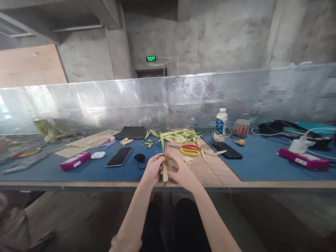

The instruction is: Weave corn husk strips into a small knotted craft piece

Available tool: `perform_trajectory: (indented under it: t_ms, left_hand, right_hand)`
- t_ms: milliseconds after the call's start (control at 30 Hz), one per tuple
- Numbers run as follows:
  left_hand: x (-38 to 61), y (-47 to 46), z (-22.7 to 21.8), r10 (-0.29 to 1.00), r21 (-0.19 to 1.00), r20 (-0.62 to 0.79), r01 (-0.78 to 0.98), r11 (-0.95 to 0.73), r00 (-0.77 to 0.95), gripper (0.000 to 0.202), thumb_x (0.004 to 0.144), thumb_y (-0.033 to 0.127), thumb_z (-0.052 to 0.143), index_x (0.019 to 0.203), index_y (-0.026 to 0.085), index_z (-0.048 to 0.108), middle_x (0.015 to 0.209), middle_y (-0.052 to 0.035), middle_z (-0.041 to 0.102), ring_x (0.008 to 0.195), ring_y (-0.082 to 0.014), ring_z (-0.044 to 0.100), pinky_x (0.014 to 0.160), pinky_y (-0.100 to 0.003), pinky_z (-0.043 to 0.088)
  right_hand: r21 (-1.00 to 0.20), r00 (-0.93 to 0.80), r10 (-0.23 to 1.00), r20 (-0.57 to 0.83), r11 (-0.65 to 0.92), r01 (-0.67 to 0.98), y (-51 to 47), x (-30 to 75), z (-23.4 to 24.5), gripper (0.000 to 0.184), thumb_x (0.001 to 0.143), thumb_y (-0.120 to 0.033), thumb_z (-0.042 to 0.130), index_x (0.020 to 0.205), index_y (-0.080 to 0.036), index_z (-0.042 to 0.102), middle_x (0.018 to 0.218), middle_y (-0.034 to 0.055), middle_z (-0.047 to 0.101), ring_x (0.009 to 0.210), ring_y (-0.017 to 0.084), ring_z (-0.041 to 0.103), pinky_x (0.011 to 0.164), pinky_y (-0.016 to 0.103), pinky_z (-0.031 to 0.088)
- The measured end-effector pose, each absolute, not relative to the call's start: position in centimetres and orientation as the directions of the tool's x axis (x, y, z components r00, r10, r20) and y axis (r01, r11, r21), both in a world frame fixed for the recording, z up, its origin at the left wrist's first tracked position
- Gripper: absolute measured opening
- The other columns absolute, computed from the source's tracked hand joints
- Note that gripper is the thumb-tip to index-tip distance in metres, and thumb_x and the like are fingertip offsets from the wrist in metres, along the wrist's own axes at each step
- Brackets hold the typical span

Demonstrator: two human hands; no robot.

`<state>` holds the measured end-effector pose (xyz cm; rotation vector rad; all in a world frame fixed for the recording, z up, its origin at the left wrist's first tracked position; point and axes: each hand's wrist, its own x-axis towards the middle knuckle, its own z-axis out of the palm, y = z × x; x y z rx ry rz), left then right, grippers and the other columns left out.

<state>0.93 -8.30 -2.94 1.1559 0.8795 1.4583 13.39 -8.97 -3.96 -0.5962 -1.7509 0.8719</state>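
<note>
My left hand [152, 171] and my right hand [182, 173] meet over the front edge of the table, both closed on a bundle of green leaf strips [165, 169] that hangs down between them. One long strip rises from the bundle toward the leaf pile [175, 135] lying farther back. Red and yellow scissors [189, 149] rest on the wooden board [210, 168] just beyond my right hand. A small leaf scrap [187, 160] lies close to my right fingers.
On the blue table top [262, 161] lie two black phones [119, 156] [227, 150], a white bottle [221, 125], a pink box [75, 161], a white earbud case [98, 155] and a pink device with charger [303, 158]. A perforated metal screen [168, 101] closes the back.
</note>
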Motion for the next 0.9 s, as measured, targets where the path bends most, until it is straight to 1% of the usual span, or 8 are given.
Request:
perform_trajectory:
  t_ms: [100, 200, 333, 467, 633, 700, 800, 900]
  left_hand:
    - [1.22, -8.44, -2.91, 0.976, 0.947, 0.215, -0.239, -0.215, -0.025, 0.022, 0.063, 0.024, 0.060, 0.081, 0.012, 0.061, 0.045, 0.0063, 0.046, 0.033, -0.0030, 0.035, 0.032, -0.015, 0.021]
    - [1.38, -8.49, -2.92, 0.973, 0.951, 0.220, -0.207, -0.229, -0.062, 0.023, 0.064, 0.023, 0.059, 0.084, 0.012, 0.062, 0.042, 0.0079, 0.042, 0.031, -0.0026, 0.031, 0.030, -0.014, 0.019]
    - [1.47, -8.37, -3.00, 0.970, 0.957, 0.223, -0.166, -0.237, -0.099, 0.025, 0.065, 0.021, 0.055, 0.087, 0.012, 0.062, 0.043, 0.0065, 0.046, 0.031, -0.0043, 0.035, 0.029, -0.014, 0.022]
    - [1.62, -8.23, -3.16, 0.967, 0.960, 0.233, -0.133, -0.245, -0.102, 0.024, 0.065, 0.019, 0.053, 0.087, 0.012, 0.062, 0.047, 0.0048, 0.049, 0.034, -0.0054, 0.040, 0.029, -0.015, 0.026]
    - [1.63, -8.14, -3.33, 0.966, 0.962, 0.241, -0.107, -0.250, -0.094, 0.026, 0.066, 0.019, 0.050, 0.089, 0.013, 0.060, 0.052, 0.0032, 0.052, 0.036, -0.0073, 0.046, 0.029, -0.015, 0.028]
    - [1.59, -8.14, -3.34, 0.967, 0.962, 0.242, -0.108, -0.250, -0.082, 0.026, 0.067, 0.020, 0.051, 0.090, 0.013, 0.060, 0.051, 0.0037, 0.051, 0.036, -0.0072, 0.046, 0.029, -0.015, 0.028]
    - [1.56, -8.20, -3.32, 0.968, 0.961, 0.244, -0.117, -0.249, -0.061, 0.027, 0.067, 0.021, 0.052, 0.092, 0.013, 0.059, 0.051, 0.0043, 0.050, 0.036, -0.0066, 0.045, 0.029, -0.014, 0.027]
    - [1.58, -8.31, -3.28, 0.967, 0.960, 0.250, -0.122, -0.254, -0.046, 0.027, 0.067, 0.022, 0.052, 0.092, 0.013, 0.059, 0.051, 0.0050, 0.048, 0.036, -0.0061, 0.044, 0.030, -0.014, 0.027]
  right_hand:
    - [-0.796, -0.272, 0.767, 0.582, 0.606, 0.005, -8.47, 13.25, -4.16, 0.047, 0.073, -0.019, 0.056, 0.119, -0.024, 0.051, 0.123, 0.0040, 0.052, 0.111, 0.020, 0.050, 0.096, 0.038, 0.040]
    - [-0.789, -0.229, 0.772, 0.592, 0.614, 0.030, -8.03, 13.23, -4.39, 0.036, 0.073, -0.020, 0.055, 0.109, -0.023, 0.060, 0.114, 0.0035, 0.060, 0.107, 0.020, 0.053, 0.095, 0.038, 0.040]
    - [-0.778, -0.199, 0.772, 0.604, 0.625, 0.060, -8.03, 13.17, -4.40, 0.030, 0.072, -0.019, 0.056, 0.100, -0.023, 0.066, 0.106, 0.0030, 0.064, 0.101, 0.021, 0.057, 0.091, 0.038, 0.043]
    - [-0.768, -0.166, 0.772, 0.614, 0.633, 0.098, -8.53, 13.10, -3.99, 0.022, 0.075, -0.025, 0.055, 0.092, -0.025, 0.069, 0.096, 0.0009, 0.068, 0.094, 0.022, 0.060, 0.087, 0.037, 0.044]
    - [-0.760, -0.135, 0.773, 0.620, 0.634, 0.143, -8.91, 13.20, -3.50, 0.019, 0.078, -0.028, 0.052, 0.080, -0.022, 0.071, 0.077, 0.0001, 0.070, 0.073, 0.021, 0.062, 0.071, 0.032, 0.047]
    - [-0.762, -0.113, 0.775, 0.621, 0.631, 0.146, -8.80, 13.21, -3.50, 0.020, 0.079, -0.029, 0.052, 0.080, -0.021, 0.070, 0.078, 0.0012, 0.070, 0.075, 0.021, 0.061, 0.072, 0.033, 0.046]
    - [-0.776, -0.082, 0.785, 0.614, 0.619, 0.124, -8.50, 13.16, -3.68, 0.020, 0.079, -0.028, 0.052, 0.085, -0.019, 0.068, 0.085, 0.0031, 0.069, 0.082, 0.021, 0.061, 0.076, 0.033, 0.045]
    - [-0.793, -0.066, 0.799, 0.598, 0.601, 0.096, -8.30, 13.12, -3.86, 0.022, 0.080, -0.029, 0.050, 0.090, -0.018, 0.066, 0.088, 0.0043, 0.069, 0.084, 0.020, 0.062, 0.075, 0.031, 0.047]
